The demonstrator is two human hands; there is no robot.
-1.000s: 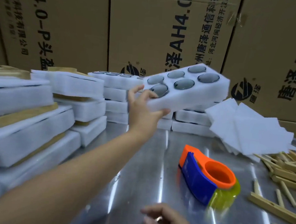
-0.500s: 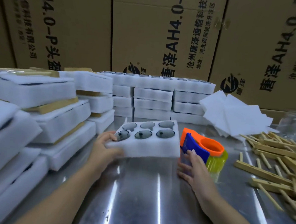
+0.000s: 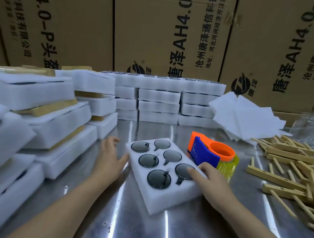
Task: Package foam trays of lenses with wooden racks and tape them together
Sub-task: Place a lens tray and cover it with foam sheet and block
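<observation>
A white foam tray (image 3: 163, 196) with several dark round lenses lies flat on the steel table (image 3: 120, 225), turned at an angle. My left hand (image 3: 109, 160) lies with straight fingers against the tray's left edge. My right hand (image 3: 206, 179) rests on the tray's right side, one fingertip on a lens. An orange and blue tape dispenser (image 3: 212, 155) with yellow tape stands just right of the tray. Wooden racks (image 3: 292, 169) lie in a loose heap at the far right.
Stacks of foam trays (image 3: 159, 100) line the back of the table. Taped packages of foam and wood (image 3: 47, 117) pile up on the left. Loose foam sheets (image 3: 244, 117) lie at the back right. Cardboard boxes (image 3: 168, 33) form a wall behind.
The left hand brought the foam tray down from the back stack and laid it on the table. The right hand moved from the table's near edge onto the tray's right side.
</observation>
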